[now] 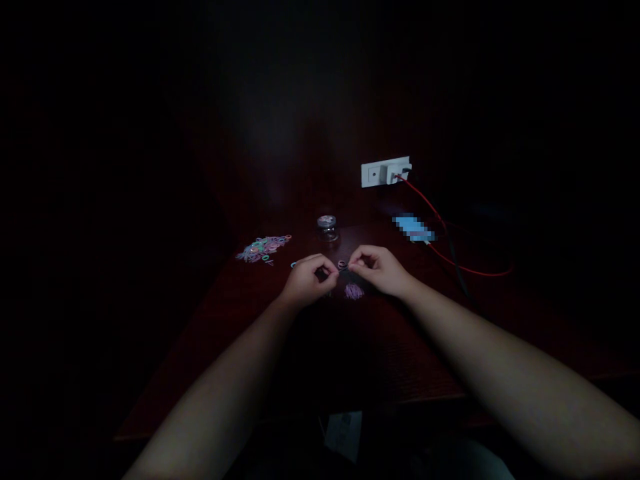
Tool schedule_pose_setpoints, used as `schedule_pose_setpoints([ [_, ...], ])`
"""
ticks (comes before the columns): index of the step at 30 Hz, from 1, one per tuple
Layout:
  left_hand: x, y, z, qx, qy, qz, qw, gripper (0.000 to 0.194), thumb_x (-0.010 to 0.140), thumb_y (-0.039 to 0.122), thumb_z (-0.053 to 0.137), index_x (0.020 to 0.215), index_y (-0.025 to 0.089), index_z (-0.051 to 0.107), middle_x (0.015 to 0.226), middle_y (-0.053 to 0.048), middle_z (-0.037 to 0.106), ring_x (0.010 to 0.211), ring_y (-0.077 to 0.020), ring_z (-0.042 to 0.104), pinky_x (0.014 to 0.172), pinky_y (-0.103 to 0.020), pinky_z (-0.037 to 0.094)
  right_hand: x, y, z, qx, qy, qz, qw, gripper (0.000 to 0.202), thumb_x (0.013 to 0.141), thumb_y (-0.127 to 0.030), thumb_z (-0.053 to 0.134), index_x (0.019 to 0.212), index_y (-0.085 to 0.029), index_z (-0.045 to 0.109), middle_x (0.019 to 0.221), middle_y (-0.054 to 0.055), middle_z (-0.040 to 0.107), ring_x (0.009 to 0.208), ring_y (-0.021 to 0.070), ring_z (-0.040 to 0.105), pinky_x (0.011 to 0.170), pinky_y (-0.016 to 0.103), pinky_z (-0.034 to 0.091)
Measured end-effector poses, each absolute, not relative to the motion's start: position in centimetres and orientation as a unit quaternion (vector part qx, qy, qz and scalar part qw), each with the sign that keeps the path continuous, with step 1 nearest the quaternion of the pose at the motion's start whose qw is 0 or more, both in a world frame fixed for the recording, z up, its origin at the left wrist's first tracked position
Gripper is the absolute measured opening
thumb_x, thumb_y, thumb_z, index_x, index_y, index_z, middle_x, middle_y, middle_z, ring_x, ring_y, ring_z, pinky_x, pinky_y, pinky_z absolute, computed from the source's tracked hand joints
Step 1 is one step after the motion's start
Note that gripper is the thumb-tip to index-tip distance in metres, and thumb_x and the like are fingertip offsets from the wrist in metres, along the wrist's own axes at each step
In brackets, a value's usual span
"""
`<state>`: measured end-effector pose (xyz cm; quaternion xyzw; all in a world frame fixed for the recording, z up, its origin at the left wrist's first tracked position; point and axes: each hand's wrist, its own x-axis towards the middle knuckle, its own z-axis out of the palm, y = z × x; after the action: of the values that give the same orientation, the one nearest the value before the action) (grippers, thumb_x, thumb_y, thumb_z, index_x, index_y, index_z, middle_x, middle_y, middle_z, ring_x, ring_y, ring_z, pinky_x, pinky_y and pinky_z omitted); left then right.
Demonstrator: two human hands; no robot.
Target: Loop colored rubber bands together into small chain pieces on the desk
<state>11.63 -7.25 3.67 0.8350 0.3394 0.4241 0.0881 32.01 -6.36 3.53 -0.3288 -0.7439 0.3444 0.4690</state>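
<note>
My left hand and my right hand meet over the table, each with thumb and forefinger pinched. A thin dark elastic band seems to span the small gap between the fingertips; its detail is faint in the low light. Just behind it lies a pinkish elastic band. Below the fingertips sits a small heap of purple elastic bands. A larger mixed pile of coloured elastic bands is spread left of my left hand. Near that hand's knuckles is a single light-blue band.
A small clear jar with a lid stands behind my hands on the dark red table. At right lies a phone-like blurred object on a red cable. The cable runs to a white wall socket; a black cord hangs beside it.
</note>
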Motion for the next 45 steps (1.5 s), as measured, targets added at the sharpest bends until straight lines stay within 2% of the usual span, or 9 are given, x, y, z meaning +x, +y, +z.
schedule_pose_setpoints([
  [7, 11.6, -7.4, 3.7, 0.829, 0.348, 0.428, 0.093, 0.004, 0.078, 0.015, 0.061, 0.074, 0.016, 0.062, 0.073, -0.001, 0.063, 0.068, -0.0119, 0.057, 0.064, -0.023, 0.045, 32.6, -5.8, 3.7, -0.343, -0.706, 0.378, 0.491, 0.023, 0.072, -0.037, 0.068, 0.074, -0.016, 0.058, 0.056, -0.004, 0.048, 0.050, 0.0078, 0.037, 0.048, 0.022, 0.026],
  [12, 11.6, -7.4, 3.4, 0.842, 0.341, 0.409, 0.093, 0.003, 0.078, 0.017, 0.062, 0.075, 0.016, 0.062, 0.074, -0.002, 0.063, 0.068, -0.0114, 0.058, 0.063, -0.023, 0.045, 32.4, -6.2, 3.4, -0.345, -0.764, 0.355, 0.414, 0.021, 0.074, -0.035, 0.066, 0.073, -0.014, 0.062, 0.056, -0.004, 0.047, 0.052, 0.0081, 0.039, 0.050, 0.022, 0.030],
  [16, 11.6, -7.3, 3.3, 0.850, 0.340, 0.388, 0.106, 0.004, 0.078, 0.020, 0.063, 0.076, 0.016, 0.064, 0.075, -0.002, 0.065, 0.068, -0.0114, 0.059, 0.062, -0.022, 0.046, 32.5, -6.3, 3.4, -0.349, -0.783, 0.334, 0.392, 0.020, 0.075, -0.033, 0.065, 0.075, -0.013, 0.064, 0.058, -0.003, 0.049, 0.054, 0.0093, 0.042, 0.051, 0.022, 0.032],
  [23, 11.4, -6.9, 3.1, 0.851, 0.347, 0.369, 0.138, 0.004, 0.078, 0.019, 0.064, 0.078, 0.016, 0.065, 0.078, -0.002, 0.067, 0.069, -0.0112, 0.061, 0.064, -0.022, 0.048, 33.9, -6.1, 4.0, -0.345, -0.864, 0.158, 0.330, 0.008, 0.076, -0.021, 0.060, 0.072, -0.015, 0.064, 0.074, 0.003, 0.060, 0.067, 0.0123, 0.053, 0.062, 0.024, 0.039],
  [26, 11.3, -6.6, 2.8, 0.862, 0.346, 0.349, 0.127, 0.004, 0.077, 0.019, 0.065, 0.079, 0.017, 0.066, 0.080, -0.002, 0.067, 0.072, -0.0121, 0.061, 0.068, -0.024, 0.048, 34.4, -6.1, 4.2, -0.360, -0.878, 0.121, 0.291, 0.007, 0.075, -0.019, 0.059, 0.072, -0.016, 0.064, 0.074, 0.003, 0.061, 0.068, 0.0126, 0.054, 0.062, 0.023, 0.037],
  [31, 11.1, -6.1, 2.4, 0.879, 0.343, 0.322, 0.079, 0.012, 0.075, 0.024, 0.070, 0.087, 0.021, 0.070, 0.089, -0.001, 0.070, 0.086, -0.0166, 0.062, 0.082, -0.031, 0.047, 34.4, -6.2, 4.2, -0.376, -0.887, 0.117, 0.243, 0.005, 0.073, -0.019, 0.059, 0.068, -0.017, 0.061, 0.072, 0.001, 0.061, 0.064, 0.0117, 0.053, 0.059, 0.023, 0.034],
  [36, 11.1, -5.8, 2.0, 0.902, 0.315, 0.281, 0.095, 0.004, 0.076, 0.026, 0.070, 0.078, 0.023, 0.071, 0.092, 0.001, 0.073, 0.096, -0.0181, 0.062, 0.093, -0.035, 0.042, 34.5, -6.3, 4.6, -0.385, -0.885, 0.101, 0.243, 0.006, 0.073, -0.019, 0.059, 0.068, -0.018, 0.059, 0.071, 0.001, 0.061, 0.064, 0.0118, 0.052, 0.059, 0.023, 0.033],
  [45, 11.2, -5.8, 1.9, 0.909, 0.303, 0.266, 0.104, 0.006, 0.075, 0.026, 0.071, 0.080, 0.024, 0.071, 0.089, 0.001, 0.073, 0.090, -0.0160, 0.064, 0.091, -0.033, 0.044, 34.6, -6.0, 4.2, -0.370, -0.897, 0.121, 0.208, 0.005, 0.072, -0.015, 0.059, 0.069, -0.018, 0.062, 0.073, 0.001, 0.061, 0.065, 0.0114, 0.053, 0.061, 0.023, 0.034],
])
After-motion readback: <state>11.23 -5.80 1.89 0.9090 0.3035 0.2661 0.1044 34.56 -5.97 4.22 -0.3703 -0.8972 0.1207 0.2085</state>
